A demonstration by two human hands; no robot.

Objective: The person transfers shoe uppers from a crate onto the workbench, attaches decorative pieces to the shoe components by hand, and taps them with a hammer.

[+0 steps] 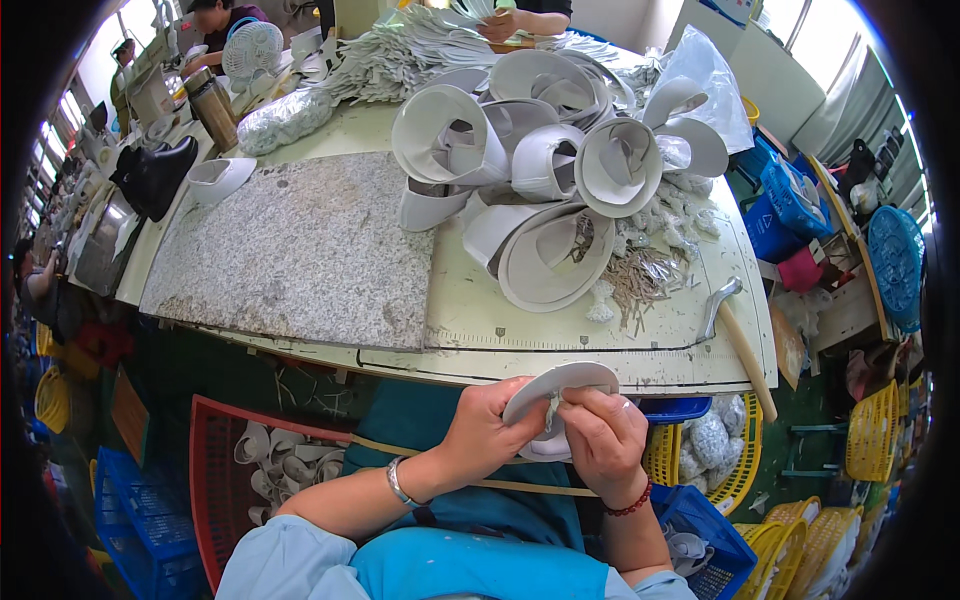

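Observation:
A white curved shoe upper (575, 375) is held over my lap, just off the table's front edge. My left hand (480, 430) is closed round its left side, with the thumb on the near side. On the right, the fingers of my right hand (608, 435) pinch the piece near its middle. A small whitish bit shows between the hands; what it is I cannot make out. Beyond my hands, several similar white uppers (555, 255) are heaped on the table (480, 365). One more upper (220, 178) lies alone at the far left.
A grey stone slab (300, 250) covers the table's left part. A hammer (745, 345) lies at the right edge, near thin brown strips (640, 285). White pieces fill a red basket (205, 470) beside my lap. Across the table, another person's hand (500, 25) touches stacked white pieces (400, 55).

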